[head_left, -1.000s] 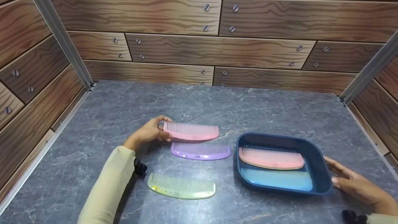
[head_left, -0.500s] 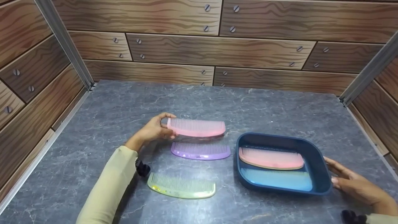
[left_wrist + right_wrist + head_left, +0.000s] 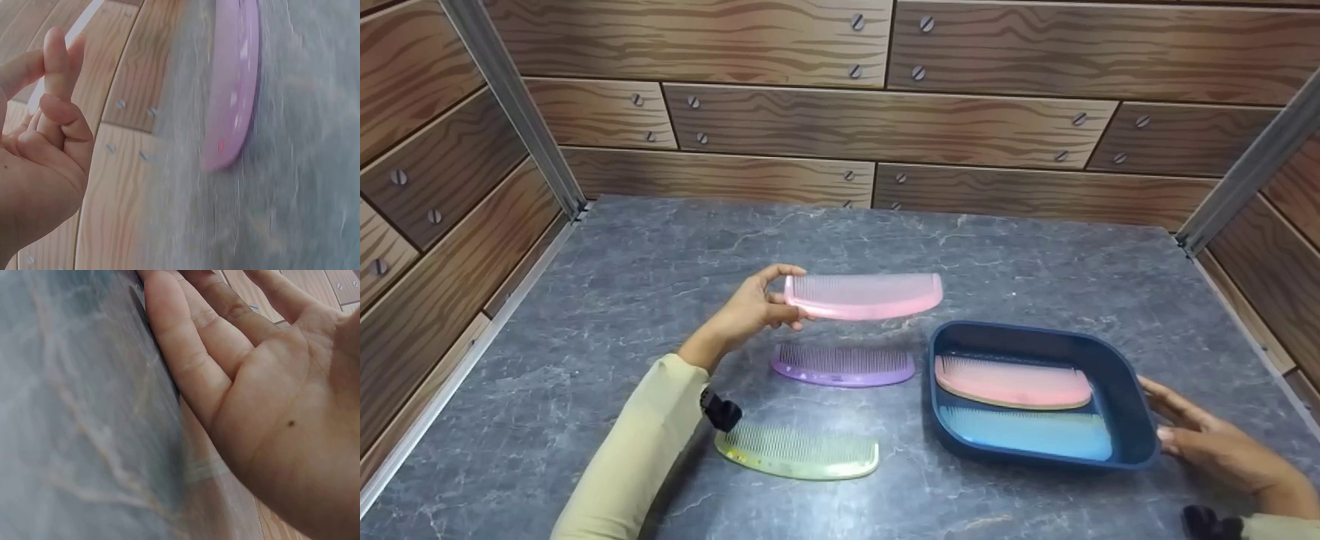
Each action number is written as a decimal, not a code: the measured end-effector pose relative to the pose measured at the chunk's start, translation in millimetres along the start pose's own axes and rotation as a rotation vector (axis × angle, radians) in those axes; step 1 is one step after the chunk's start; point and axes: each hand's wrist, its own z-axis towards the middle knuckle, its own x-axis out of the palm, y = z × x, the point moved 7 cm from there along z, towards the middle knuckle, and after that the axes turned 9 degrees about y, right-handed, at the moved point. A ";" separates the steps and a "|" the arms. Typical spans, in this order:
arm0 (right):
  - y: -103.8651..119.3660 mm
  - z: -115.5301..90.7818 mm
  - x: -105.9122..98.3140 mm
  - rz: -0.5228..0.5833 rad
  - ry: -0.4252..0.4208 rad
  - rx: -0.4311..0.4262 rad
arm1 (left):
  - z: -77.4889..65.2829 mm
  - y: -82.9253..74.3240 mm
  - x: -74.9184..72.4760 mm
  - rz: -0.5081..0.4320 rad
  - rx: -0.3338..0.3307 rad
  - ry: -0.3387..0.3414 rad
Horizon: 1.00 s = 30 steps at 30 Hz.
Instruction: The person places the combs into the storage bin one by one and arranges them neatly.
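The left hand clamps its grip on the left end of a pink curved plastic comb above the grey marbled counter, far-left of a dark-blue rounded tub; pinched only there, the comb could swivel loose. The right hand touches the tub's right side, fingers extended.

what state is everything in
held pink comb: above table
left hand: pinching held pink comb
purple comb: lying on table
green comb: lying on table
tub: upright, uncovered
other pink comb: lying in tub
blue comb: lying in tub
right hand: fingers nearly straight, at tub's side
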 end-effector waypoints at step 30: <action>-1.0 0.2 0.9 0.033 -0.006 0.037 | 28.2 -23.1 120.1 -0.123 0.035 0.227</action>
